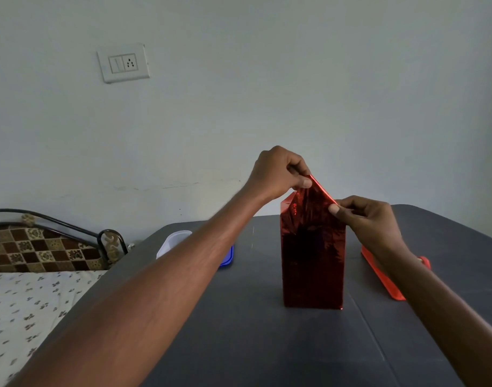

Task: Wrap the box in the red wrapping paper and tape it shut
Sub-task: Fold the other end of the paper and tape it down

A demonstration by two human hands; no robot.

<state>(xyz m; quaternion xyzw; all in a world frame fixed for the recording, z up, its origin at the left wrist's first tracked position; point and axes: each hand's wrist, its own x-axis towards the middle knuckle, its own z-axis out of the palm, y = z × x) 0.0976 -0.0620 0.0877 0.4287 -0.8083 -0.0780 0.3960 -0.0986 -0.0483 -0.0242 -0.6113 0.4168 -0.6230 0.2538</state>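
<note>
Because the top end is the part not yet closed, the box point(313, 263) stands upright on the table point(239, 331), near its middle, its sides already covered in red paper point(309, 208).

Item, flap: loose paper above the box top, drawn up into a peak that leans toward 11 o'clock from the box.

Item, left hand point(278, 171): at the peak, thumb and curled fingers pinching the tip of the flap, probably to keep it taut while the edge is creased.

Item, right hand point(370, 219): at 3 o'clock of the flap, thumb and forefinger pinching the sloping right edge just above the box corner (the other fingers curled behind; whether they touch the paper, I cannot tell).

Item, orange tray point(384, 277): flat on the table at 3 o'clock of the box, partly hidden by the right forearm.

Item, clear tub point(173, 241) with a blue lid point(226, 258): at 9 o'clock, well apart from the box, partly behind the left forearm.

Item, tape: none visible.

Judgement: end-folding is in hand; taping the top remains.
</note>
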